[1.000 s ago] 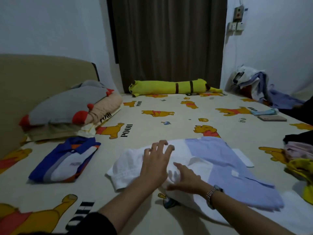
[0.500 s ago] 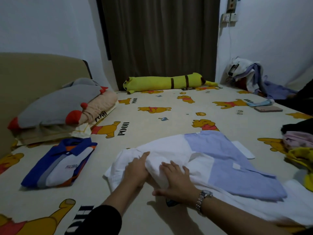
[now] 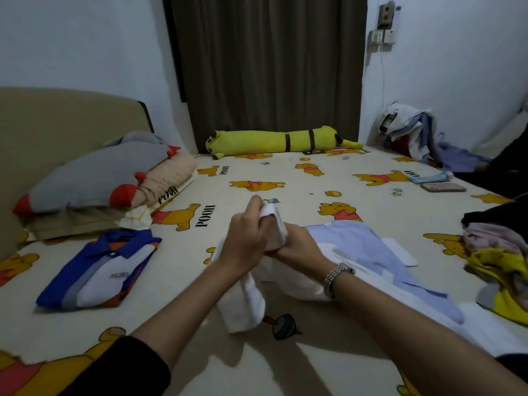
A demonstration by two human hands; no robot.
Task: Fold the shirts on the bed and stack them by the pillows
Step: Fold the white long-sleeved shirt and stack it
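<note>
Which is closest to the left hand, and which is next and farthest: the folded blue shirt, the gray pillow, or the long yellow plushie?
From the left hand, which grips the white-and-blue shirt:
1. Folded blue shirt, to its left on the sheet.
2. Gray pillow, farther left and back, by the headboard.
3. Long yellow plushie, at the far edge by the curtain.

Open bed sheet (image 3: 285,172) runs from mid-bed to the yellow bolster toy (image 3: 280,140) against the curtain; wide free lane there. Left: folded blue polo (image 3: 97,270) lies just below the pillows (image 3: 97,181), a narrow strip of sheet between them. Bare sheet between polo and white-and-blue shirt (image 3: 357,252). Right edge is blocked by the clothes pile (image 3: 497,252). Far right: phone (image 3: 443,187) and tube (image 3: 431,177) lie on the sheet, heaped clothes (image 3: 411,130) in the corner. Near edge in front of the shirt is free sheet.
</note>
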